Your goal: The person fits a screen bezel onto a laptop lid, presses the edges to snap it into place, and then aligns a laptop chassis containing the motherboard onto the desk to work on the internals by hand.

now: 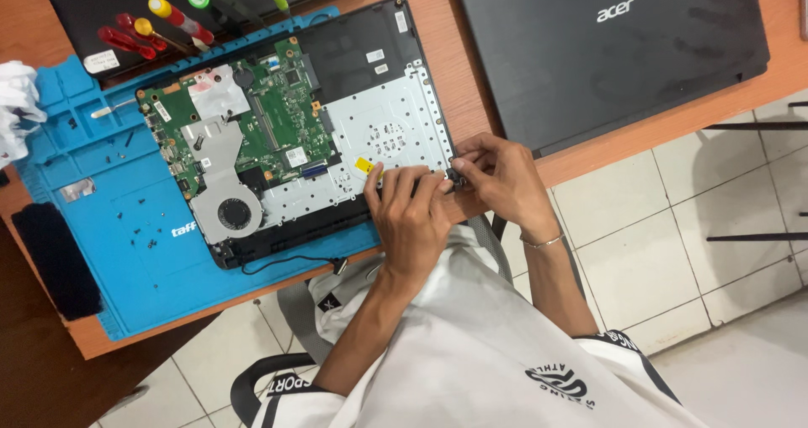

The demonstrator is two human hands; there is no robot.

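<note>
An opened laptop lies bottom-up on a blue repair mat, showing its green board, round fan and silver plate. My left hand lies over the laptop's near right edge, fingers curled down on the casing. My right hand, with a thin bracelet at the wrist, pinches a small black part at the laptop's near right corner. The two hands' fingertips almost meet there. What lies under the fingers is hidden.
Several screwdrivers with red and yellow handles lie at the mat's far left. Tiny screws dot the mat. A closed black laptop sits to the right on the wooden table. A white cloth and a black pad lie left.
</note>
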